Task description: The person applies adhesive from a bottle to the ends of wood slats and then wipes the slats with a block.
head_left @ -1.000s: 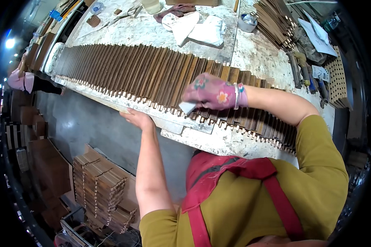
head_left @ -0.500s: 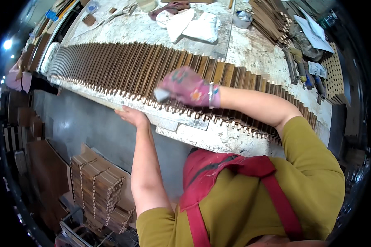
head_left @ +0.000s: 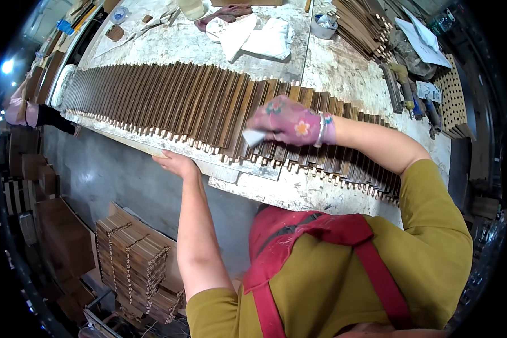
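We note dark brown wooden slats (head_left: 208, 107), a pink floral glove on the right hand (head_left: 290, 121) gripping a white cloth (head_left: 253, 137), and a speckled grey-white table (head_left: 343, 70).

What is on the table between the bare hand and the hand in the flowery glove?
In the head view, brown wooden slats lie side by side between the left hand and the gloved right hand.

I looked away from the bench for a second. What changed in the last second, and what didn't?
The gloved right hand swept its small white pad leftward along the row of dark wooden slats, then back to the right, keeping hold of it. The bare left hand stayed resting on the bench edge, and the slats stayed in place.
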The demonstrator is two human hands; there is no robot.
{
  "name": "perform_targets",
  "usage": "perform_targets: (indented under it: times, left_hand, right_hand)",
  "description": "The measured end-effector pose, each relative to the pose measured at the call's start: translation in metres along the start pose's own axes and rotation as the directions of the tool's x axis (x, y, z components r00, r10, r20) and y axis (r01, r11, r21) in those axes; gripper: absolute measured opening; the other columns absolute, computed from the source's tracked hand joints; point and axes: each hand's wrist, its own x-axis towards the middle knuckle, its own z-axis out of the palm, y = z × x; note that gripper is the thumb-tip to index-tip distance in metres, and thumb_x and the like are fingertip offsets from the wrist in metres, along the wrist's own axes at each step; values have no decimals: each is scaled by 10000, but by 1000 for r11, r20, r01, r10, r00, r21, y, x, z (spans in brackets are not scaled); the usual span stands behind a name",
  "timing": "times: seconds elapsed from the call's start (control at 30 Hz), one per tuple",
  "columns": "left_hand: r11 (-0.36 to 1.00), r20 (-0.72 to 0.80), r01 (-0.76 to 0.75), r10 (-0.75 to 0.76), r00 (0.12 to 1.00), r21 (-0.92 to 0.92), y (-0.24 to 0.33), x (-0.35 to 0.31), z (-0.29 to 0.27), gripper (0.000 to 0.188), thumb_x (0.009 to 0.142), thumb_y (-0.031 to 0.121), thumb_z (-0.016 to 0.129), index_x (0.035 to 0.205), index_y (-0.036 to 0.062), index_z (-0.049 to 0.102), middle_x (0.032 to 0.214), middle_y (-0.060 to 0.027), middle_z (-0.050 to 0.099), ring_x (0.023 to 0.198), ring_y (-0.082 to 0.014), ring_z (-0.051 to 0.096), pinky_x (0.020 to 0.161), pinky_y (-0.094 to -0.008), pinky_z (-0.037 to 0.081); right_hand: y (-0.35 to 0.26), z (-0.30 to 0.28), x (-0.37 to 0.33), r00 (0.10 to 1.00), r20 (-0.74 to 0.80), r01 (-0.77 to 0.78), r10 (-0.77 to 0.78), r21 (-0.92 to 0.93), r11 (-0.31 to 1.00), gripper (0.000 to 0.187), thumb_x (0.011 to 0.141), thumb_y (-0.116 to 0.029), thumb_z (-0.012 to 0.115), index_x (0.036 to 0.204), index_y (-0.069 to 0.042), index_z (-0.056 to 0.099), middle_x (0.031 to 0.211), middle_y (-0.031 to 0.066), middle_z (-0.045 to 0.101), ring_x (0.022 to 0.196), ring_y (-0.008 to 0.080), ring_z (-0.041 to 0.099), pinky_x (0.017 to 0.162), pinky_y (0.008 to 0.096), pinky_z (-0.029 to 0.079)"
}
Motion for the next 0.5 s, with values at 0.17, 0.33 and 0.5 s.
perform_targets:
  times: [0.17, 0.33, 0.5]
  left_hand:
    - [998, 23, 34, -33, 999, -59, 4, -2, -4, 611, 1025, 365, 278, 1491, 4, 119, 1470, -306, 239, 1343, -463, 289, 1121, -519, 289]
    - [977, 70, -208, 205, 976, 51, -16, -3, -30, 609, 1009, 375, 376, 1470, 14, 212, 1467, -268, 269, 1350, -415, 298, 1136, -475, 257]
    - [737, 388, -676, 620, 682, 10, -39, -88, -74, 443, 858, 220, 680, 1222, 14, 537, 1248, -159, 534, 1148, -332, 511, 998, -440, 377]
  right_hand:
    - [48, -14, 21, 895, -216, -377, 390, 98, 921, 342, 953, -323, 519, 1262, -194, 585, 945, 36, 667, 664, 135, 606, 620, 276, 505]
    - [74, -24, 17, 876, -115, -435, 468, 230, 871, 491, 915, -436, 560, 1286, -115, 555, 1139, 73, 652, 813, 182, 672, 831, 317, 540]
    - [85, -15, 5, 871, -209, -376, 445, 301, 877, 327, 915, -291, 586, 1209, -155, 621, 1097, 78, 661, 777, 183, 650, 753, 282, 534]
